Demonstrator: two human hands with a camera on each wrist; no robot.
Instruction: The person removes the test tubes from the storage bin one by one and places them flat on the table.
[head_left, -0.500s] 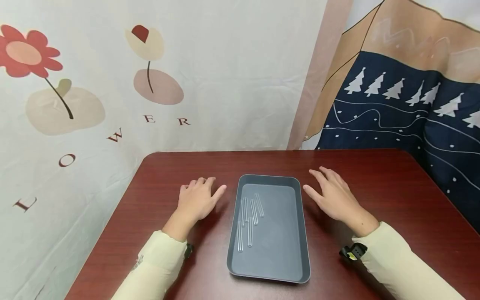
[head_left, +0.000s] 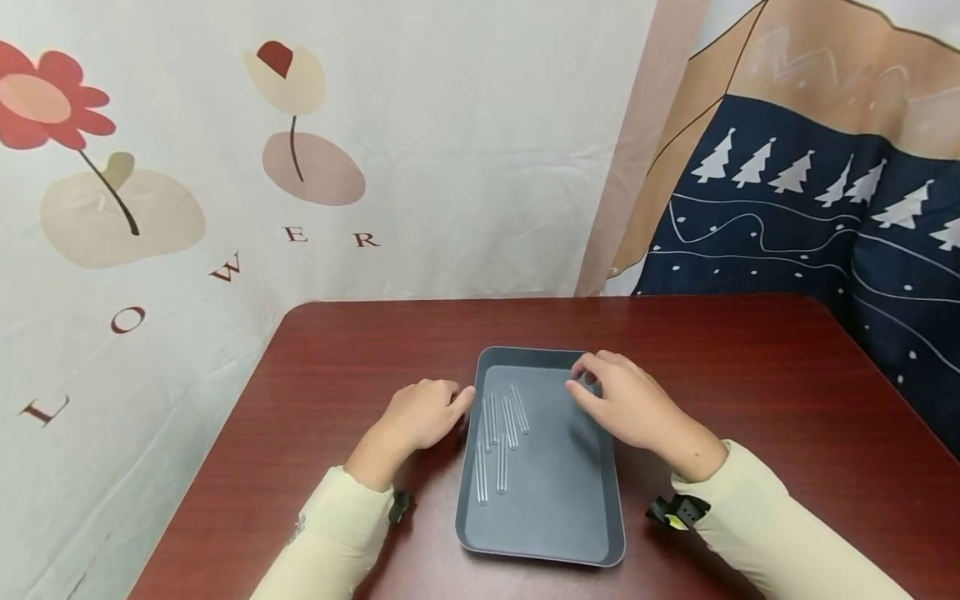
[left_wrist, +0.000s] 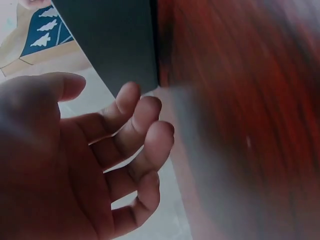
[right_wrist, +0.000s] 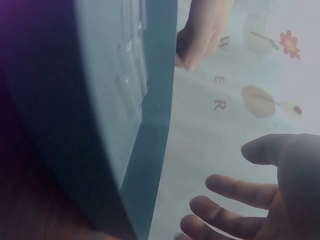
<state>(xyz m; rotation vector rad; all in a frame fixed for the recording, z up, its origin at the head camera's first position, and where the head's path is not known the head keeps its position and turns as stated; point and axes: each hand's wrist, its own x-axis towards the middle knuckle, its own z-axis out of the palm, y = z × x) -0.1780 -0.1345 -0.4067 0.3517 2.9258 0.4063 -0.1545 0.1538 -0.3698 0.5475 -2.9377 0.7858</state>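
The clear tubes [head_left: 502, 467] lie loose in the left half of the gray tray [head_left: 558, 521]; being smooth and round, they probably roll easily, so a light pinch at mid-length should suit. For steadiness, rest the left hand [head_left: 423, 414] against the tray: its loosely curved fingers hold nothing, just beside the left side, though contact cannot be told. Guide the right hand [head_left: 630, 404], fingers parted and holding nothing above the far right edge, inward slowly without nudging neighboring tubes.
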